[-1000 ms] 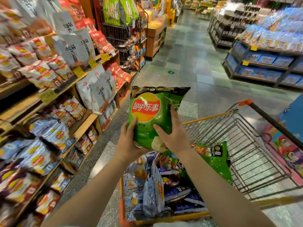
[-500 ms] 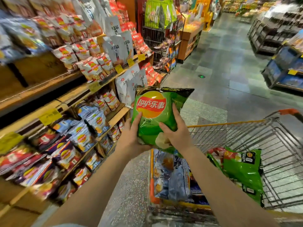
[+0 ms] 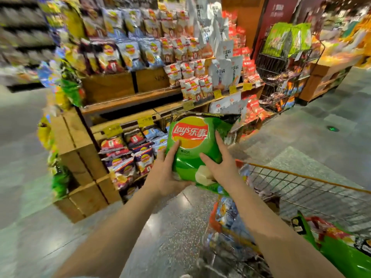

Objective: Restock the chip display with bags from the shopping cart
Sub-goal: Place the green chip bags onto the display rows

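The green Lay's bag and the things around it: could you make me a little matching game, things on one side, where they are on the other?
Things:
1. green Lay's bag
2. shopping cart
3. yellow price tags
4. purple chip bags

Places:
A. on shelf edges
B. low shelf, left of the hands
C. between both hands
D. lower right

Pairs: 1-C, 2-D, 3-A, 4-B

Left shelving (image 3: 24,41) blurred; cart (image 3: 301,189) cropped

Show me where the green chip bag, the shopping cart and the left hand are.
green chip bag (image 3: 190,135): head view, on its red logo.
shopping cart (image 3: 301,174): head view, on its orange top rim.
left hand (image 3: 164,177): head view, on its back.
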A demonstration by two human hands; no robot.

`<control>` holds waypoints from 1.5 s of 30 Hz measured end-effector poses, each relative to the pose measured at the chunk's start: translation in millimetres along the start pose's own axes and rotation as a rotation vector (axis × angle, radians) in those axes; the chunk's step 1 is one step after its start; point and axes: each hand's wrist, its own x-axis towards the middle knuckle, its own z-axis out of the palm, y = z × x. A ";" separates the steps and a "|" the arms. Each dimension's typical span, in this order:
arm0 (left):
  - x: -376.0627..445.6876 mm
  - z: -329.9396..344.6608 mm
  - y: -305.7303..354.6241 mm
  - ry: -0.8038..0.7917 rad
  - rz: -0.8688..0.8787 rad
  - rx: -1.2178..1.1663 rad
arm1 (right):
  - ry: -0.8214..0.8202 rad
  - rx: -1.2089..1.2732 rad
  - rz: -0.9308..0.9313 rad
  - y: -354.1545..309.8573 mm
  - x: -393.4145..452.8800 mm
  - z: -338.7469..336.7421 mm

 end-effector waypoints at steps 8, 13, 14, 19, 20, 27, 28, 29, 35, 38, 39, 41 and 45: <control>-104.1 -29.7 -4.2 0.100 -0.158 0.007 | -0.196 0.060 -0.024 -23.0 -66.4 42.2; -143.5 -61.9 -16.8 0.172 -0.161 0.023 | -0.245 0.031 -0.046 -43.3 -86.0 84.7; -149.5 -69.3 -23.9 0.186 -0.166 0.022 | -0.248 0.017 -0.060 -48.1 -88.6 95.4; -178.9 -121.0 -72.4 0.238 -0.172 0.033 | -0.293 0.061 -0.086 -70.6 -101.3 169.5; -185.0 -134.7 -84.9 0.242 -0.178 0.043 | -0.295 0.057 -0.082 -74.4 -102.8 188.1; -239.9 -241.0 -185.9 0.251 -0.217 0.098 | -0.363 0.110 -0.064 -106.7 -119.8 334.3; -247.5 -254.4 -196.9 0.250 -0.228 0.099 | -0.369 0.116 -0.061 -111.8 -122.2 353.1; -254.0 -266.9 -207.9 0.252 -0.240 0.098 | -0.375 0.124 -0.056 -116.6 -124.5 370.6; -267.2 -317.3 -263.0 0.272 -0.239 0.070 | -0.395 0.118 -0.036 -132.5 -122.1 451.6; -260.6 -332.8 -296.6 0.280 -0.258 0.044 | -0.408 0.088 -0.020 -128.4 -103.0 491.2; -255.0 -338.4 -309.0 0.291 -0.265 0.034 | -0.412 0.077 -0.023 -128.1 -93.2 503.8; -239.8 -351.2 -334.3 0.312 -0.273 0.032 | -0.430 0.085 -0.034 -127.8 -69.3 530.4; -201.2 -389.7 -389.3 0.329 -0.295 0.085 | -0.476 0.159 -0.011 -126.7 -13.1 592.0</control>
